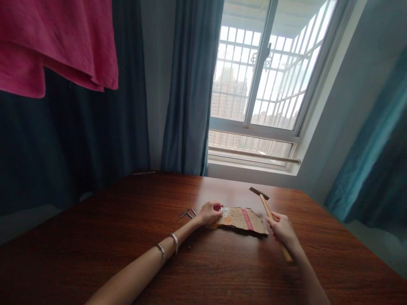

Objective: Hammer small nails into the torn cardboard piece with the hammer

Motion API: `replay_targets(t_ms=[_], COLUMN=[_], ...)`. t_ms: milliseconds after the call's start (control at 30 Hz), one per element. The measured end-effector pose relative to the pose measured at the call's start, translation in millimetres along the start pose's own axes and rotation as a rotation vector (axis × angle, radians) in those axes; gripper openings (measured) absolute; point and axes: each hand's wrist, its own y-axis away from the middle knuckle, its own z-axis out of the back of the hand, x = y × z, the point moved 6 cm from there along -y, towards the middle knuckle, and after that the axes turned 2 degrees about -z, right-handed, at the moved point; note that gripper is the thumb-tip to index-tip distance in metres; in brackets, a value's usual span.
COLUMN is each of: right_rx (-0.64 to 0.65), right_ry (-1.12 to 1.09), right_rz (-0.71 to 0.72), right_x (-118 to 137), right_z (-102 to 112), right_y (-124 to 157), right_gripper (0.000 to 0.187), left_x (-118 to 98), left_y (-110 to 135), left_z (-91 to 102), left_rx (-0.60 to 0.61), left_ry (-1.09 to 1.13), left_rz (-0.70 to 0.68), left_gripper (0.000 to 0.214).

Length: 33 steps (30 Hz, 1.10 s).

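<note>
A flat brown board [242, 219] full of small holes, with a pink stripe across it, lies on the dark wooden table [127, 237]. My left hand [210, 212] rests at the board's left end, fingers pinched together over it; what they pinch is too small to make out. My right hand [281, 228] is closed round the wooden handle of a hammer [264, 204], whose dark metal head is raised above the board's right end. Two bracelets sit on my left forearm.
Several loose nails [187, 213] lie on the table just left of my left hand. Blue curtains [190, 84] and a barred window [260, 76] stand behind the table. A pink cloth [57, 42] hangs at the upper left.
</note>
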Motion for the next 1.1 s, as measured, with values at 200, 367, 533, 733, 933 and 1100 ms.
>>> replay_targets(t_ms=[200,367,533,733,933,1100], right_rx=[-0.083,-0.052,-0.038,-0.023,-0.022,-0.007], right_ry=[0.206,0.245,0.228,0.200,0.199,0.209], right_rz=[-0.027,-0.021,-0.065,-0.053,-0.041,-0.041], right_x=[-19.0,-26.3,-31.3,-31.7,-34.4,-35.6], right_z=[15.6,13.5,10.2,5.5,2.5,1.0], right_y=[-8.8,-12.4,-12.8,-12.3,-13.2,-13.7], right_gripper=[0.037,0.035,0.044,0.042,0.041,0.039], left_x=[7.1,6.8,-5.1,-8.6,-8.9,-7.9], left_y=[-3.8,-3.3,1.9,1.0,0.6,1.3], left_z=[4.6,7.3,8.5,3.4,2.1,1.9], left_rx=[0.054,0.046,0.000,-0.061,-0.076,-0.099], left_ry=[0.081,0.078,0.037,-0.042,-0.064,-0.056], left_rz=[0.006,0.005,0.002,0.062,0.100,0.083], left_gripper=[0.035,0.032,0.026,0.019,0.016,0.016])
